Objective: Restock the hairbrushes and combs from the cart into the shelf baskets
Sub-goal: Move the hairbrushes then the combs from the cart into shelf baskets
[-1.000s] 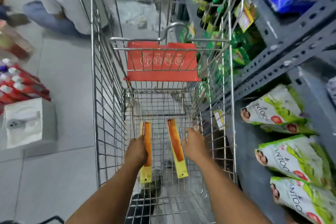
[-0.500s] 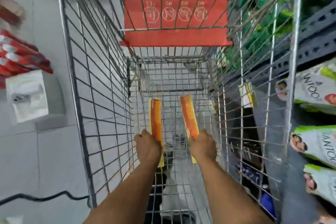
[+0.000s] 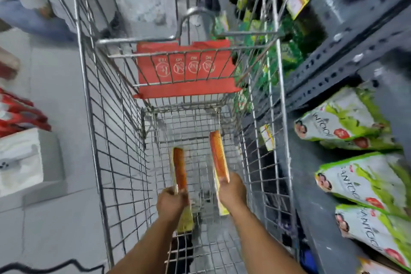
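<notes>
Combs lifted clear of cart

Left comb (image 3: 179, 168) and right comb (image 3: 219, 158), lower centre, stand upright, each gripped at its lower end by the closed left hand (image 3: 171, 203) and right hand (image 3: 232, 190) inside the wire cart (image 3: 89, 100), probably for carrying to the shelves (image 3: 347, 35) at right.

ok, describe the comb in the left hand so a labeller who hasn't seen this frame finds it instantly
Start at the wire shopping cart filling the middle of the view, with the red child-seat flap at its far end. Two hands reach into it, each holding an orange comb in yellow packaging. The left hand grips the comb nearer the cart's left wall; it sits lower in frame than the right hand's comb.
</notes>
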A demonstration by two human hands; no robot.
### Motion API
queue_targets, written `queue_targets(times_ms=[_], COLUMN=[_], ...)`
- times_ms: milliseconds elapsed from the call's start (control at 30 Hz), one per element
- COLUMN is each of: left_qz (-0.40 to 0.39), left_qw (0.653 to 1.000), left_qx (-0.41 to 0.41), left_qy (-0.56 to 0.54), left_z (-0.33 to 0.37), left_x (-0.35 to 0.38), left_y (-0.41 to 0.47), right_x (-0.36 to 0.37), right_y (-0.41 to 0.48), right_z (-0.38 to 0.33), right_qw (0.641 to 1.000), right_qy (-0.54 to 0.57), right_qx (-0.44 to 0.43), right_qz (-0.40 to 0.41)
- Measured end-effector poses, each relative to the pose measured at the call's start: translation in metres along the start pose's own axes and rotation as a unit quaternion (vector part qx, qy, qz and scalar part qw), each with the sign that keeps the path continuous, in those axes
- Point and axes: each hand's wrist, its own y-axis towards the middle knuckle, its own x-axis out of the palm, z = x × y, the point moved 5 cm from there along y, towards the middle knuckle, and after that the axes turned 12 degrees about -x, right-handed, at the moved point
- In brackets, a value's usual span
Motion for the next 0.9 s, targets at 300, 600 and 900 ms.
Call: queue_targets(times_ms=[300, 600, 900], left_qz=[-0.126, -0.213, -0.366], left_qw=[0.979, 0.941, 0.888], left_qx=[0.114, 0.242, 0.279], left_qy=[-0.116, -0.103, -0.007], left_z=[0.044, 0.078, 0.067], left_x=[-0.024, -0.028, 0.035], left_y=[-0.092, -0.225, -0.358], right_x=[-0.05, -0.142, -0.235], right_y=[-0.07, -0.169, -0.275], right_z=[-0.03, -0.05, 0.024], right_qw=[0.989, 0.948, 0.9], right_qy=[0.112, 0.21, 0.281], right_qx=[-0.067, -0.17, -0.149], right_qz=[0.062, 0.165, 0.299])
